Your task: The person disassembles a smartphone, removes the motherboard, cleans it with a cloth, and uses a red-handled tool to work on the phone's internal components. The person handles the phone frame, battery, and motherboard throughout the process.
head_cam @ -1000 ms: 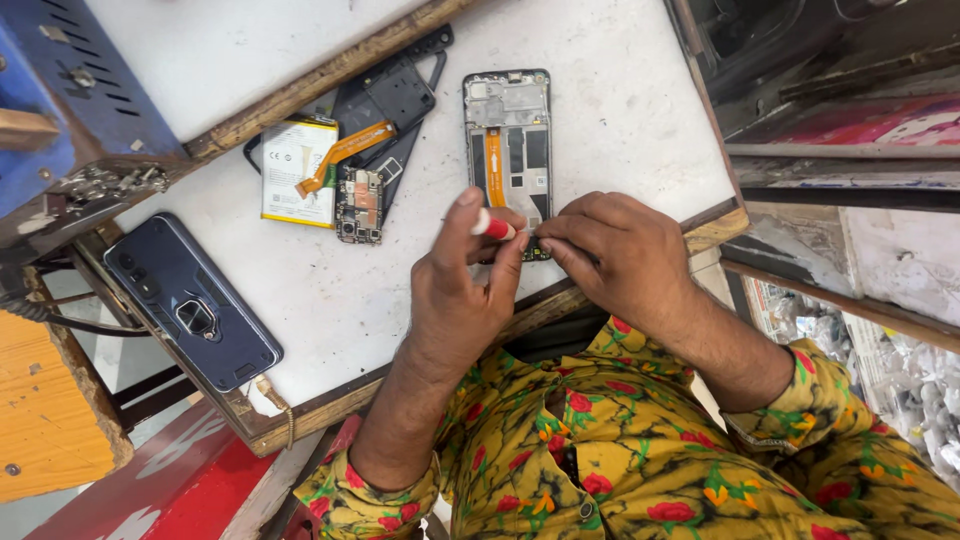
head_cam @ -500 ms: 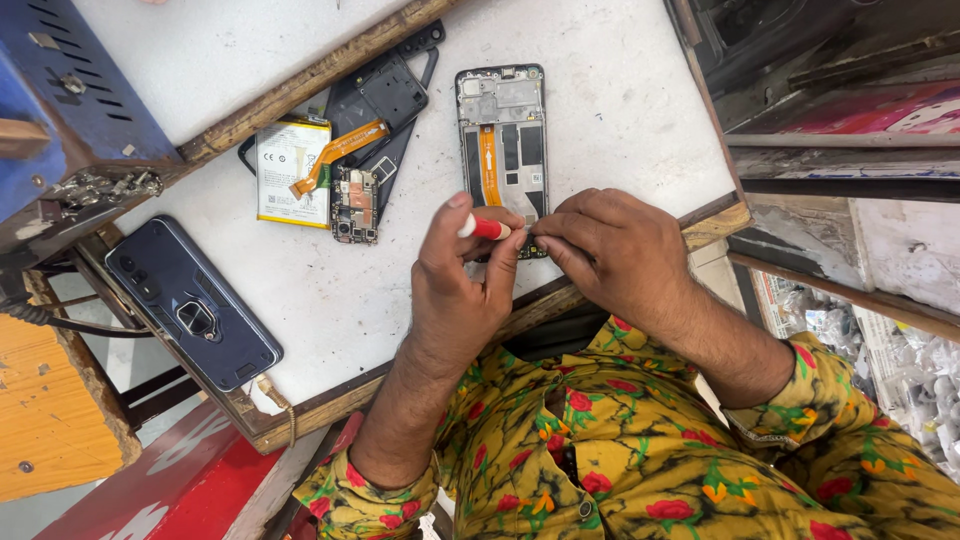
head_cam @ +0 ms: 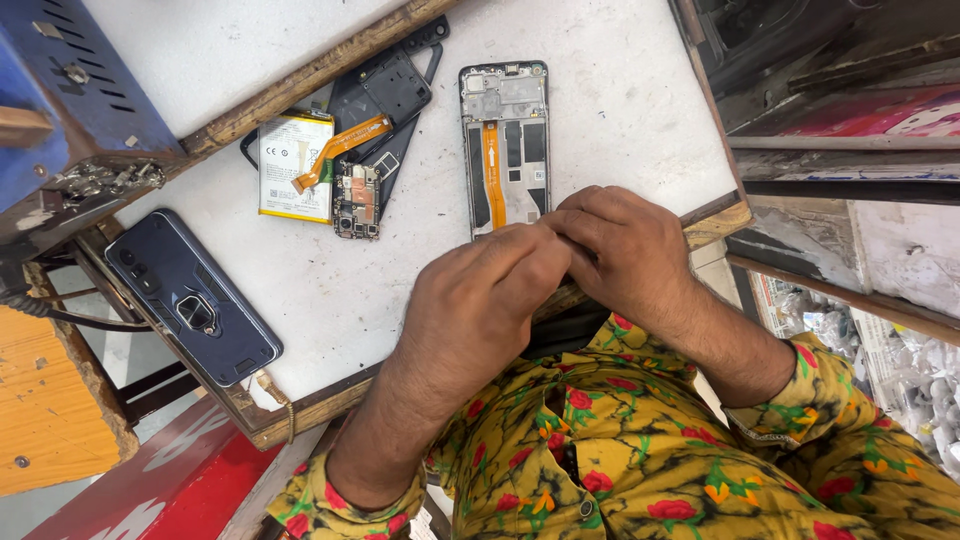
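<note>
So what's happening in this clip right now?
A person in a yellow flowered shirt has both hands together at the near end of an opened phone frame on a white worktable. The left hand and right hand meet fingertip to fingertip; whatever they pinch is hidden. To the left lie a battery, a small circuit board, a black back cover and a dark blue cased phone.
</note>
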`<state>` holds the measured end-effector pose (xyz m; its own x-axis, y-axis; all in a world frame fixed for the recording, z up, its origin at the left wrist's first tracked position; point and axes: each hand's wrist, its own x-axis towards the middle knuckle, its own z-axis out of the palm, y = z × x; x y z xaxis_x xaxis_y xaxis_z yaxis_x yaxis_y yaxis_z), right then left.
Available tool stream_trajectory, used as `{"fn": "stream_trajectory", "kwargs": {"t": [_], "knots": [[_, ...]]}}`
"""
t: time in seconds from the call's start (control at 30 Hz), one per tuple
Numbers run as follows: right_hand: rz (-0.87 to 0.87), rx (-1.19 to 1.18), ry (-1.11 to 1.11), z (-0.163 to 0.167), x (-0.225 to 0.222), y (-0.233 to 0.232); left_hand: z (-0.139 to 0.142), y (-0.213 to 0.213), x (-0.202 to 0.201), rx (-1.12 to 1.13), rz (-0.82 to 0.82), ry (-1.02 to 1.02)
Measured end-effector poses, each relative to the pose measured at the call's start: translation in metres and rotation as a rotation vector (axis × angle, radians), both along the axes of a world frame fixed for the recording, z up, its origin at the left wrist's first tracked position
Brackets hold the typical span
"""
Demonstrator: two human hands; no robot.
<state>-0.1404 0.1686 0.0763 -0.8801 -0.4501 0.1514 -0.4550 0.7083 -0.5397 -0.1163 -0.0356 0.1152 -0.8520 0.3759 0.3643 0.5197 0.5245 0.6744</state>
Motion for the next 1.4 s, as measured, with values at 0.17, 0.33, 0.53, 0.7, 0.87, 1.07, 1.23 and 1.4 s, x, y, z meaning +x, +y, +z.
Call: {"fn": "stream_trajectory", "kwargs": {"t": [0.17,0.33,0.53,0.7,0.87,1.07,1.23,1.4], "knots": [[-0.005,0.006,-0.005,-0.001,0.000,0.000,0.004,0.000,-0.007,-0.066,0.076,-0.009],[-0.016,-0.025,0.001,0.001,0.000,-0.001,-0.010,-0.001,-0.007,0.037,0.072,0.037],[-0.007,-0.037,-0.004,0.004,-0.002,-0.002,-0.022,-0.002,-0.003,0.054,0.100,0.026],[-0.004,-0.033,0.004,0.004,-0.002,-0.002,-0.025,-0.004,-0.002,0.083,0.083,0.054],[-0.002,-0.031,-0.005,0.002,-0.001,-0.001,-0.024,-0.003,-0.001,0.088,0.083,0.037],[0.004,0.018,-0.011,-0.001,0.000,0.002,-0.009,-0.003,-0.001,0.081,-0.062,-0.036],[0.017,0.023,-0.030,-0.003,0.000,0.003,-0.004,-0.004,0.000,0.011,-0.077,-0.058],[0.011,-0.004,-0.017,0.000,0.000,0.001,-0.013,0.002,0.001,-0.020,0.076,0.065]]}}
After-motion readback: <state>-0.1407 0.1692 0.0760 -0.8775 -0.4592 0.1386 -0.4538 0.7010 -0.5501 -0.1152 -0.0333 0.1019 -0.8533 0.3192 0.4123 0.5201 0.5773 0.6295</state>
